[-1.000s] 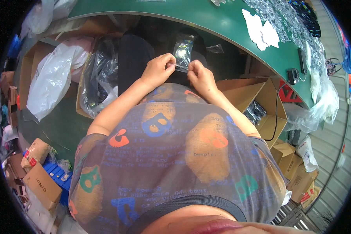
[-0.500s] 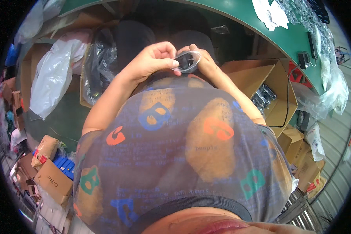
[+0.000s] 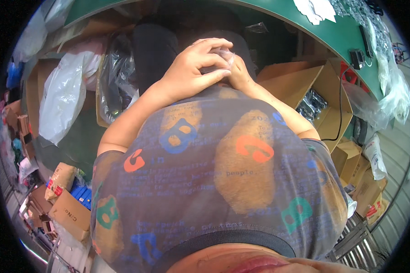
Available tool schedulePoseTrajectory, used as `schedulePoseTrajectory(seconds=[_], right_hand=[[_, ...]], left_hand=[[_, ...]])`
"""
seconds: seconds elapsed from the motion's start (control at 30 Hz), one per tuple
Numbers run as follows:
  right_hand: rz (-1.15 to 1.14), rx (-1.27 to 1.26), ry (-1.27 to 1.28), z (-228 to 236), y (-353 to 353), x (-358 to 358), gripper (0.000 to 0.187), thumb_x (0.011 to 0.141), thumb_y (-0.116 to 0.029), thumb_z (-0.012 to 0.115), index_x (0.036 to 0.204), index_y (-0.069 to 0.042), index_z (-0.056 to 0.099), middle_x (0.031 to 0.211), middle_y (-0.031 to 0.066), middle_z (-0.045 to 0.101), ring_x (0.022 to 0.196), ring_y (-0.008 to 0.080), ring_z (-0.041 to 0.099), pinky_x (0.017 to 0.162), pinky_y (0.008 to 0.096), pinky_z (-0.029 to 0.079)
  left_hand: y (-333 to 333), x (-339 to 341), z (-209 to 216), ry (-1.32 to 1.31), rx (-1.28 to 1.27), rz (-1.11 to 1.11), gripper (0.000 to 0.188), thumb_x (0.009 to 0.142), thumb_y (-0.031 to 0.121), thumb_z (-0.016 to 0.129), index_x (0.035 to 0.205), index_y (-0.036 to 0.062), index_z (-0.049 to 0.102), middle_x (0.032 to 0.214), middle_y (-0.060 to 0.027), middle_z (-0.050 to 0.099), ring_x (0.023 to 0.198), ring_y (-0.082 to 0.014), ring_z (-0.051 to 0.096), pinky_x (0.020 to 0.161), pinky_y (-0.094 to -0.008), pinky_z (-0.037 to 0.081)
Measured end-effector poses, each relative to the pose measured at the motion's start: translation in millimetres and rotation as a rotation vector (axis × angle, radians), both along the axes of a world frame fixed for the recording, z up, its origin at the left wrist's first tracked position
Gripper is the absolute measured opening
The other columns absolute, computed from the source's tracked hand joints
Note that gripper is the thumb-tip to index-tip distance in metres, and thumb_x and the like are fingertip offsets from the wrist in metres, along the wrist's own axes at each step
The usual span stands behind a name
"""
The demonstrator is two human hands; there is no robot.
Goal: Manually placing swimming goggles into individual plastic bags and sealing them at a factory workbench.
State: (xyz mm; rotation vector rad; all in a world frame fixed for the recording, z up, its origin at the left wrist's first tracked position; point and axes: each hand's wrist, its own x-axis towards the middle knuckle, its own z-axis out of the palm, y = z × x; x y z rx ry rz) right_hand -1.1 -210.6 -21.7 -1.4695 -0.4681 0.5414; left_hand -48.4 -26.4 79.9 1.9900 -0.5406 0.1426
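A small clear plastic bag (image 3: pixel 226 54) is bunched between my two hands, in front of my lap. My left hand (image 3: pixel 197 66) curves over it, with the fingers reaching across its top and the thumb along its near side. From the other side my right hand (image 3: pixel 241 73) holds the bag, and its fingers are mostly covered by the left hand and the plastic. What lies inside the bag is hidden now.
To the right stands an open cardboard box (image 3: pixel 335 98) with dark wrapped items (image 3: pixel 312 105). At left are a box lined with dark plastic (image 3: pixel 118 77) and a white plastic sack (image 3: pixel 64 102). A green table (image 3: pixel 332 43) curves beyond, bearing a black adapter (image 3: pixel 356 59).
The bag's mouth was spread round, with something dark showing inside. My left hand has since moved right and over it, and the plastic is now gathered under the fingers.
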Motion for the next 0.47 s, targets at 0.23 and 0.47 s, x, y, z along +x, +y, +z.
schedulePoseTrajectory(seconds=[0.23, 0.47], right_hand=[[-0.088, -0.068, 0.219, 18, -1, 0, 0.051, 0.113, -0.037, 0.034, 0.122, 0.000, 0.068, 0.108, 0.0117, 0.071, 0.099, 0.0182, 0.065, 0.090, 0.0327, 0.051], [-0.070, -0.029, 0.009, 1, -1, 0, 0.048, 0.113, -0.036, 0.039, 0.131, 0.000, 0.065, 0.117, 0.0151, 0.071, 0.107, 0.0205, 0.066, 0.095, 0.0340, 0.051]], left_hand=[[19, 12, 34, -0.010, -0.107, 0.096, 0.008, 0.090, 0.007, 0.075, 0.097, 0.0029, 0.074, 0.130, -0.0140, 0.068, 0.126, -0.0258, 0.061, 0.106, -0.0391, 0.047], [0, 26, 3, 0.159, -0.016, 0.144, 0.017, 0.091, 0.006, 0.074, 0.108, 0.0036, 0.072, 0.106, -0.0082, 0.075, 0.099, -0.0176, 0.071, 0.087, -0.0314, 0.056]])
